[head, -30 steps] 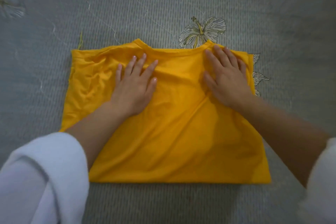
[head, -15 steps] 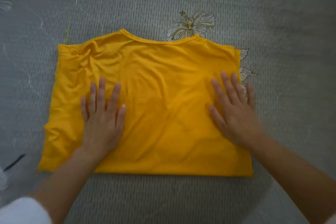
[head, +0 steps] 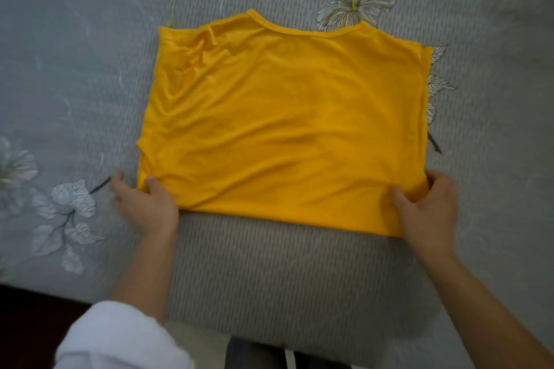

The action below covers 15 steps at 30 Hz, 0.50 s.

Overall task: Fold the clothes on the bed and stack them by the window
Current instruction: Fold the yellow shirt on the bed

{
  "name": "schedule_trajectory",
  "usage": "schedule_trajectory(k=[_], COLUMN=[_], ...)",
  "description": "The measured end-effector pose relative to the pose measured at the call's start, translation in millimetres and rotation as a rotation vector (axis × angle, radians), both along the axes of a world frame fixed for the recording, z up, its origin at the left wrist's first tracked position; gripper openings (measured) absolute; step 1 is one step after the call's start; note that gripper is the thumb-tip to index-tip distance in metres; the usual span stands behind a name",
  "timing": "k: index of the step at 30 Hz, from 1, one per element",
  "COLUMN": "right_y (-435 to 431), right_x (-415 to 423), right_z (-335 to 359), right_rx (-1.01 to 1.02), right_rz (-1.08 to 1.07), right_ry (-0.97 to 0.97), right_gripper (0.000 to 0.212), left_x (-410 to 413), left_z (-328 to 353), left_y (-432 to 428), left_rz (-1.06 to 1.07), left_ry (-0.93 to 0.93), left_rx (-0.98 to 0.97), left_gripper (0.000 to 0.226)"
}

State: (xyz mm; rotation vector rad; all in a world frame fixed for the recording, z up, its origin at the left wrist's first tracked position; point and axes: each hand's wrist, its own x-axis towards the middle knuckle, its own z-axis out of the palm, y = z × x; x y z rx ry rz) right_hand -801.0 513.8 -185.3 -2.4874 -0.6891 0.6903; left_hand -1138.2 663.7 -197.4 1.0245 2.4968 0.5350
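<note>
The yellow shirt (head: 284, 117) lies flat on the bed (head: 299, 278). The left hand (head: 147, 204) pinches the shirt's near left corner and the right hand (head: 428, 207) its near right corner, thumbs on top. Lifting both corners level toward the collar should keep the fold square.

The yellow shirt (head: 284, 129) is showing as thin, soft knit cloth, matt all over, rippling in shallow creases, with a narrow stitched neck band (head: 299, 30) running along its far edge. The bed cover (head: 90, 75) under it is reading as grey cloth, matt too, ribbed in fine raised lines and printed with pale flowers (head: 356, 6). The white sleeve (head: 120, 338) is looking thicker, soft and matt, bunching in rounded folds.
</note>
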Motion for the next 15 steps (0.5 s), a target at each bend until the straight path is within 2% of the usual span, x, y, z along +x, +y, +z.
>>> schedule_trajectory(k=[2,6,8,10,12,15], right_y=[-1.6,-15.3,-26.7,-35.3,-35.0,-20.1], right_x=[0.2,10.9,14.1,16.4,20.5,30.9], right_z=[4.0,15.9,24.4,29.3,32.0,30.3], right_rx=[-0.024,-0.198,-0.326,-0.331,-0.232,-0.084], right_rz=[-0.013,0.046,0.129,0.144,0.06,-0.097], right_ry=[0.094,0.379,0.547,0.634,0.633,0.513], right_gripper=[0.02,0.013,0.011,0.013,0.014,0.023], left_x=[-10.2,-37.7,-45.1,-39.8,-19.4,40.8], left_z=[6.3,12.7,11.8,13.2,15.2,18.4], left_y=[0.6,1.7,-2.4,-11.9,-33.0,-87.0], left_rz=[-0.06,0.015,0.039,0.044,-0.148,-0.669], left_ry=[-0.03,-0.035,-0.022,0.069,0.162,0.1], left_rx=[0.056,0.13,0.049,-0.059,-0.02,0.113], left_gripper=[0.041,0.03,0.037,0.049,0.055,0.054])
